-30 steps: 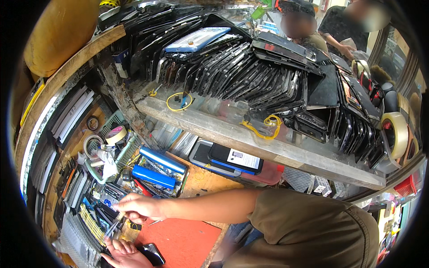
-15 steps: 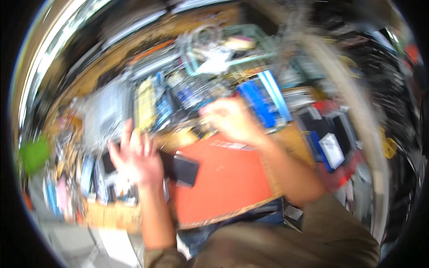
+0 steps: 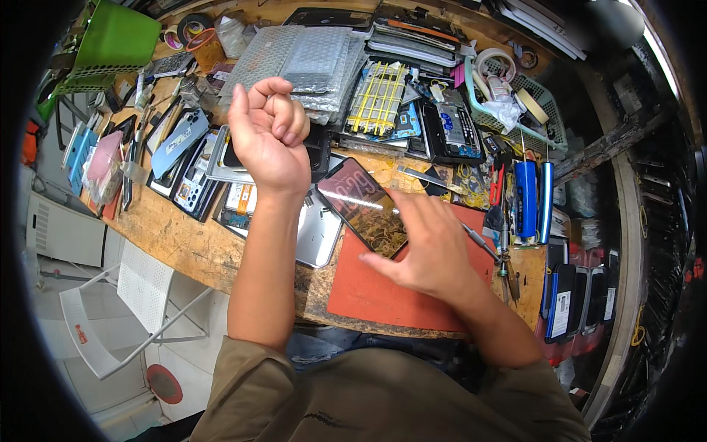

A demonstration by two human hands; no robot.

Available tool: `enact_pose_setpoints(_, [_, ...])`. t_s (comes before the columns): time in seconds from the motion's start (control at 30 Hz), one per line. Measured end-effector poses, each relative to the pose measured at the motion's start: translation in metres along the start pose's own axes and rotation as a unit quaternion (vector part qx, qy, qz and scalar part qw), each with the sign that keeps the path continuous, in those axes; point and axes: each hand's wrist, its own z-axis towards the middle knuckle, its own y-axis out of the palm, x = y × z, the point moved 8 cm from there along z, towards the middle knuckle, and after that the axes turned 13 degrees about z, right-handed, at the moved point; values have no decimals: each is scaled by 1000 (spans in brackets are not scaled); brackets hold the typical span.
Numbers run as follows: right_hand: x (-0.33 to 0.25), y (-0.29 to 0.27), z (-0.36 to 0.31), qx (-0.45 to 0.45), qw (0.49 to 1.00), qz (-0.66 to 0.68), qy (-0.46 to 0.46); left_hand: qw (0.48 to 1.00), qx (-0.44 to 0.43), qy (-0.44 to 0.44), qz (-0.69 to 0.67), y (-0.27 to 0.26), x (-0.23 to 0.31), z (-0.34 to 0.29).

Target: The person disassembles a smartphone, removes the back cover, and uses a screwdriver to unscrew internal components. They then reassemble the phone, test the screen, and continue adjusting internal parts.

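One phone (image 3: 361, 197) with a lit screen is seen overlapping a red mat (image 3: 401, 302) and a white panel (image 3: 315, 247) on the tabletop (image 3: 191, 243). Its near end is framed by the right hand (image 3: 436, 249), grip spread wide; whether it is held cannot be told. The left hand (image 3: 272, 144) is raised, half curled, nothing seen in it.

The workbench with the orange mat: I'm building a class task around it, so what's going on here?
At a cluttered workbench, a person's right hand is at the lower right edge of a dark-framed phone; whether it grips the phone is hard to tell. The phone's screen faces up, and part of it lies over the orange mat. The left hand is over the bench, palm showing and fingers half curled, with nothing visible in it. A white panel lies left of the mat.
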Motion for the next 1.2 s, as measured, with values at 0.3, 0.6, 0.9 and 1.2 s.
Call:
enact_pose_setpoints(0.3, [24, -6, -1, -20, 961, 211, 177, 993, 31, 34, 111, 10, 4, -10])
enact_pose_setpoints(0.6, [43, -46, -6, 232, 934, 255, 98, 996, -60, -52, 48, 68, -46, -56])
enact_pose_setpoints(0.9, [50, -13, -4, 136, 869, 454, 141, 920, -155, -324, -160, 77, -93, -84])
enact_pose_setpoints(1.2, [50, 15, -11, -21, 764, 612, 202, 891, -242, -315, -218, 88, -84, -81])
